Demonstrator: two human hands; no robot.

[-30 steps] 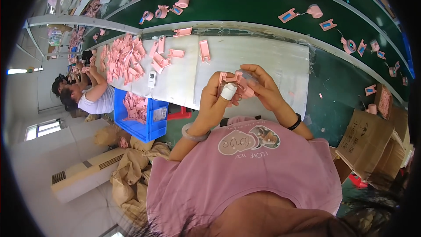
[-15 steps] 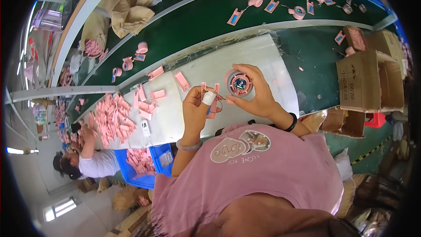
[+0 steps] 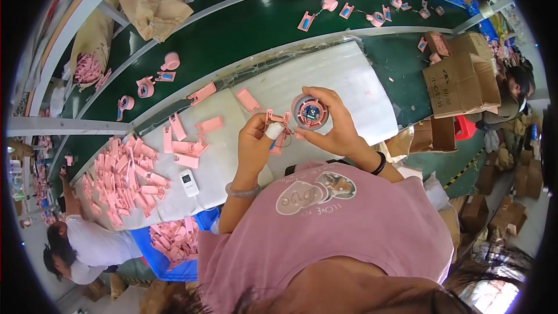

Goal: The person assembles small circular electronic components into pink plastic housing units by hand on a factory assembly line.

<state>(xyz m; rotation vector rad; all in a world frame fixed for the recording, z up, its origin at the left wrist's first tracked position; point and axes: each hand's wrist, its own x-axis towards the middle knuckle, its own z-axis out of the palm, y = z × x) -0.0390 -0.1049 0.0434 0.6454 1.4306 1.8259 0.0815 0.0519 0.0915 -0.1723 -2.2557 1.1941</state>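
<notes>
My right hand (image 3: 340, 131) is closed round a pink round device (image 3: 298, 106) with a grey ring, its lit dark display facing up. In my left hand (image 3: 253, 146), thumb and fingers pinch a pink plastic bracket-like part (image 3: 278, 139) with two prongs and a blue piece on it. A white covering (image 3: 274, 130) wraps the tip of the left thumb. Thin wires run between the bracket and the round device, which are held close together over the white work mat (image 3: 343, 70). The palm sides of both hands are partly hidden.
Loose pink parts (image 3: 119, 174) pile up on the left, near a small white device (image 3: 188, 182) and a blue bin (image 3: 157, 261). Wired pink units lie along the green conveyor belt (image 3: 232, 35). Cardboard boxes (image 3: 459, 87) stand at right. A person in white (image 3: 99, 241) works at left.
The view has shifted, and a person now shows at the far right. The lit display shows something different. Both hands keep their holds, nearly in the same place.
</notes>
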